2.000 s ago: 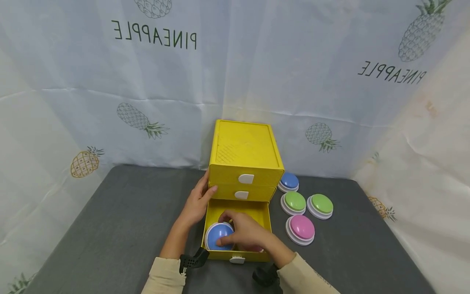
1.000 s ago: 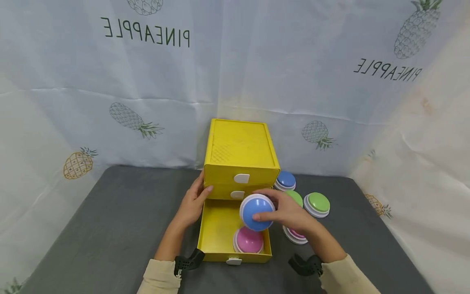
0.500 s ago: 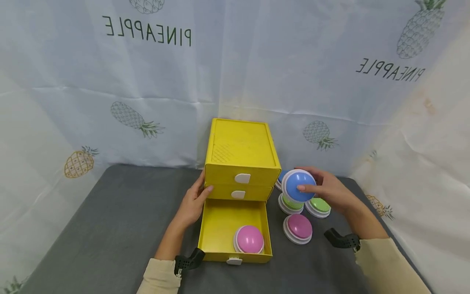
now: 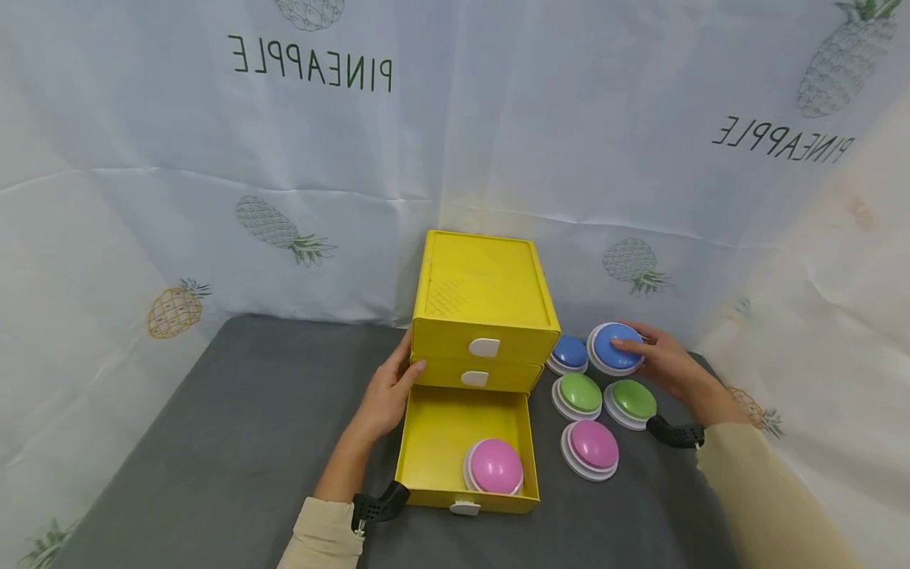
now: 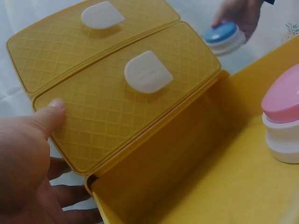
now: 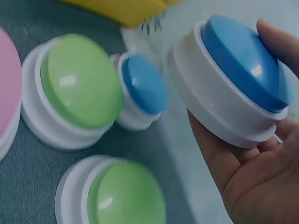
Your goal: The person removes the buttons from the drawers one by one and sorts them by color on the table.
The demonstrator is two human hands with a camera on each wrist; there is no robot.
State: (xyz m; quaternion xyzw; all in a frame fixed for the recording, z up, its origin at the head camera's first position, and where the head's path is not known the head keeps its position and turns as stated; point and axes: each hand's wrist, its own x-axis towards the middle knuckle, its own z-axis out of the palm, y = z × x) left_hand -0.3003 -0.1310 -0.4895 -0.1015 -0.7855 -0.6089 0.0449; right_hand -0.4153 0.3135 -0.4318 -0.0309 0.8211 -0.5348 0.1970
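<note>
My right hand (image 4: 671, 359) holds a blue domed push button (image 4: 617, 348) with a white base, thumb on the dome and fingers under the base. It is raised above the table's back right, beside another blue push button (image 4: 569, 353). My left hand (image 4: 384, 399) grips the left side of the yellow drawer unit (image 4: 486, 280), thumb on the front of the middle drawer (image 5: 126, 98). The bottom drawer (image 4: 435, 442) is pulled out, with a pink push button (image 4: 496, 466) in its front right corner. The two upper drawers are closed.
Right of the unit, two green push buttons (image 4: 579, 393) and a second pink push button (image 4: 592, 446) sit on the dark grey table (image 4: 235, 442). A white pineapple-print curtain (image 4: 490, 150) hangs behind and at both sides.
My right hand has lifted the blue push button out of the bottom drawer and carried it right, past the green ones, to the back right. The left hand has stayed on the unit.
</note>
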